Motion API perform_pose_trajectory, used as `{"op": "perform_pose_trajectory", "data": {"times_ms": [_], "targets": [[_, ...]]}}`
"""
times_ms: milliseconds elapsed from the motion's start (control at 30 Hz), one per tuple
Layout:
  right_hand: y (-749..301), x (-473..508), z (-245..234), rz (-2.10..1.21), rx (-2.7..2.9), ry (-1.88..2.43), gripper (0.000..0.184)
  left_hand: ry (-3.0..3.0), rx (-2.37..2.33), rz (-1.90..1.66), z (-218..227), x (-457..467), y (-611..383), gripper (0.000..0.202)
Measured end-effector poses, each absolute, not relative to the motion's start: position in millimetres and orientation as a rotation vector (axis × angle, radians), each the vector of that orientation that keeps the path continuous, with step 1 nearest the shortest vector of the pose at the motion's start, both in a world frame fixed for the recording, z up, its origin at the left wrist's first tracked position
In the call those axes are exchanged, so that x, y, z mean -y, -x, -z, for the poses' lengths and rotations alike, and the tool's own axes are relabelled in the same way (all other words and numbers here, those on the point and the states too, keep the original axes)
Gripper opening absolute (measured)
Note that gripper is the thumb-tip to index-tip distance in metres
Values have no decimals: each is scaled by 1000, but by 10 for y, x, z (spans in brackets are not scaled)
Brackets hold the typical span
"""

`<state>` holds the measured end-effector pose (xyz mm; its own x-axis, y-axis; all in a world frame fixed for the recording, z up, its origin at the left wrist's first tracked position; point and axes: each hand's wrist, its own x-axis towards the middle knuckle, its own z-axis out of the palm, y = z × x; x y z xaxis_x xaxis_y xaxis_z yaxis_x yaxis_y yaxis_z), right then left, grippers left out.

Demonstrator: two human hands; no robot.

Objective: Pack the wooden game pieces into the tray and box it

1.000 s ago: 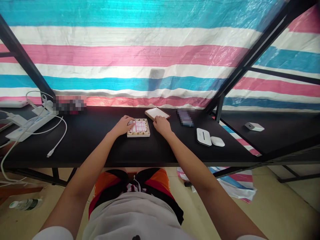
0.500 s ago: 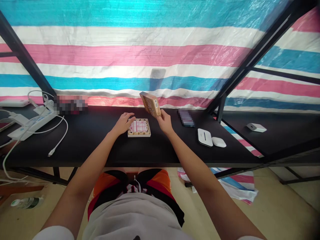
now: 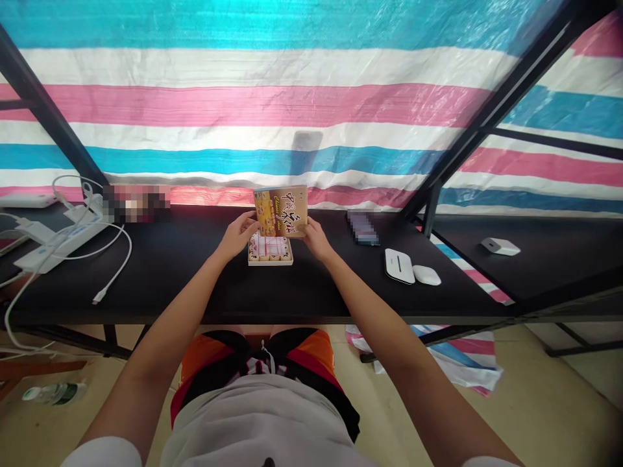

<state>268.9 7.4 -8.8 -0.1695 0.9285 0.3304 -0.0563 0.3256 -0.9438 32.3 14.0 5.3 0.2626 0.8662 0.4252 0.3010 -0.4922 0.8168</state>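
Observation:
A small open box tray (image 3: 270,251) with a pink-lined sheet and round wooden pieces sits on the black table (image 3: 204,285). Just above it I hold the yellow printed box lid (image 3: 281,211), its printed face towards me. My left hand (image 3: 239,235) pinches the lid's lower left corner. My right hand (image 3: 315,237) grips its lower right corner. Both hands are closed on the lid, which hides the tray's far edge.
A white power strip with cables (image 3: 63,239) lies at the left. Two white devices (image 3: 409,268) lie to the right, a blurred object (image 3: 363,227) behind them. Another white box (image 3: 500,246) rests on the side shelf. Striped tarp hangs behind. A bottle (image 3: 53,393) lies on the floor.
My right hand picked the lid off the table, turned it over and carried it left over the tray. My left hand left the tray and took hold of the lid.

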Motion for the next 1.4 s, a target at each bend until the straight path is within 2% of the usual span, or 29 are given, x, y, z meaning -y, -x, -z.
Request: {"op": "perform_pose_trajectory", "data": {"times_ms": [200,367,433,733,900,1067,1400], "targets": [[-2674,-32,74,-934,1622,1005,49,-1825,-1096,-1255,-122,-112,-337,56],[-2646,52,57,-782,1681,1049,76,-1809,-1128,-1277,-168,-86,-328,43],[-2647,75,42,-751,1707,1040,80,-1805,-1110,-1270,-188,-71,-324,43],[-2725,61,30,-674,1705,1075,62,-1764,-1117,-1185,-219,-40,-295,51],[-2693,120,-24,-753,1819,1160,57,-1716,-1255,-1106,-144,-99,-239,49],[-2711,109,-24,-700,1883,1209,48,-1900,-1464,-904,-136,-104,-210,46],[-2744,65,35,-718,2018,1251,48,-2061,-1738,-536,-170,-67,-237,51]]}}
